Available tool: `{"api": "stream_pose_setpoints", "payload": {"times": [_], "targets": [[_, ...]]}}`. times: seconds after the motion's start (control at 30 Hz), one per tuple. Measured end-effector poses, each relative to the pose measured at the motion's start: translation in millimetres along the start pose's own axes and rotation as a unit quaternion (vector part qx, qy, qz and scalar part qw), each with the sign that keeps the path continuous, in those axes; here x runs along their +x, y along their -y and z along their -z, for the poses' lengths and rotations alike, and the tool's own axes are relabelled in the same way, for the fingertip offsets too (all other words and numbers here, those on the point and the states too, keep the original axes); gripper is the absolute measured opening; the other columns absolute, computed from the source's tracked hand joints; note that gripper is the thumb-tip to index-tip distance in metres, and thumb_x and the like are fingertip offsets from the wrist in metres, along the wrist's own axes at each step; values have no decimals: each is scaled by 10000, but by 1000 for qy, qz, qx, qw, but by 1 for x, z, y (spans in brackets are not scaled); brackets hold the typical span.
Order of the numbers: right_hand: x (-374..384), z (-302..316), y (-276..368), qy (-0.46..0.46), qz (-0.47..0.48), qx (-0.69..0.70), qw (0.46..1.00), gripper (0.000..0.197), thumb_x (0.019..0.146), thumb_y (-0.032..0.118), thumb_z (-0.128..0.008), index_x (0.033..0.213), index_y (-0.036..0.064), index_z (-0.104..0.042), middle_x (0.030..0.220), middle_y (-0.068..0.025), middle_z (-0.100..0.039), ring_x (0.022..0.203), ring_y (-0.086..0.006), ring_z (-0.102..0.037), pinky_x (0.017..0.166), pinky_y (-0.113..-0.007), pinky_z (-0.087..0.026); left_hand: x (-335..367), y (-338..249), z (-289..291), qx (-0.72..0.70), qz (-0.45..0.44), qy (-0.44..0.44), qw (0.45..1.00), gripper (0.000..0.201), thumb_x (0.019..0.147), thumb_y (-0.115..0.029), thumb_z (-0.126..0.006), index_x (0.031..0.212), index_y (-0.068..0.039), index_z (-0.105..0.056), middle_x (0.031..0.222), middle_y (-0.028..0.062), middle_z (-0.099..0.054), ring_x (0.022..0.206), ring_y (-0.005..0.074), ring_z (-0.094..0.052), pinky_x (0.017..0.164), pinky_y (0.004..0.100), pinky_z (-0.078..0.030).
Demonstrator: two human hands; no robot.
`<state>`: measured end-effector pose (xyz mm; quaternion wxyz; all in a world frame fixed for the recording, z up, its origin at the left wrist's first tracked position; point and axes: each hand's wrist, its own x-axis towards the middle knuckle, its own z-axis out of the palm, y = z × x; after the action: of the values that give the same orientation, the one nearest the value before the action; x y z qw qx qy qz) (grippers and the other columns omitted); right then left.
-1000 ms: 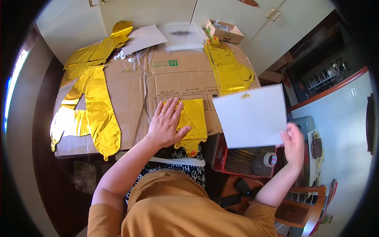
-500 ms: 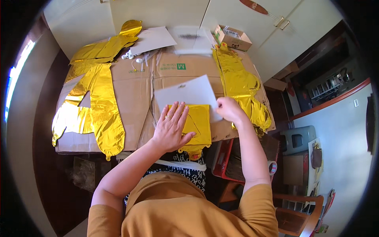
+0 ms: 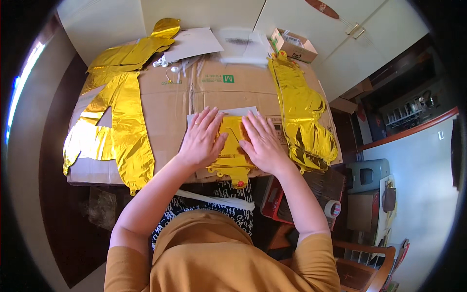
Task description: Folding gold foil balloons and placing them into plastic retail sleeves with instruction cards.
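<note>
We wear a loose, plain top (image 3: 206,255) of mustard-brown cloth, with soft folds bunching across its front and short sleeves (image 3: 127,266) in the same colour. Our black lower garment (image 3: 170,207) is printed with bold white lettering, and our left hand (image 3: 200,141) bears a slim, gold-coloured ring (image 3: 197,123) on one finger.

Shiny gold foil piece (image 3: 230,146) is folded flat, kinda squarish, tabbed end poking out the near side. White card (image 3: 235,111) mostly hidden underneath, far edge peeking out.
</note>
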<state>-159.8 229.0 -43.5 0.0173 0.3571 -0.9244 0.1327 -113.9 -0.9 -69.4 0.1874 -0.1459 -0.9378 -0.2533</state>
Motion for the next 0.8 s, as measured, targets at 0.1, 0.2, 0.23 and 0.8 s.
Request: {"api": "stream_pose_setpoints", "payload": {"times": [0.1,0.2,0.23,0.8], "targets": [[17,-17,-5,61,-3,-19,998,681,1046,444,-418,1566,28,-272,1654,-178,-207,1532,-347,-178,1242,-516,-107,-3,11,4,-7,1,21,1000,570,967,-286,-574,1438,11,-452,1454,227,-495,1400,393,-415,1178,520,-280],[27,-27,-11,47,14,-6,999,680,1047,444,-418,1567,30,-273,1657,-168,-204,1532,-345,-179,1243,-516,-100,-8,19,7,-8,-8,31,999,558,964,-283,-583,1425,9,-465,1454,209,-503,1392,391,-428,1179,521,-282],[27,-27,-11,49,15,-7,999,679,1048,442,-417,1569,32,-269,1659,-165,-202,1533,-342,-176,1243,-515,-97,-8,20,8,-5,-14,30,999,554,963,-275,-585,1425,7,-465,1457,205,-502,1389,392,-431,1180,520,-280],[25,-27,-12,75,5,-21,997,677,1053,447,-377,1593,70,-218,1678,-139,-145,1545,-333,-134,1243,-506,-81,-23,5,43,128,-332,65,932,411,704,-191,-706,1074,-21,-656,1072,111,-672,1023,297,-668,938,430,-533]]}}
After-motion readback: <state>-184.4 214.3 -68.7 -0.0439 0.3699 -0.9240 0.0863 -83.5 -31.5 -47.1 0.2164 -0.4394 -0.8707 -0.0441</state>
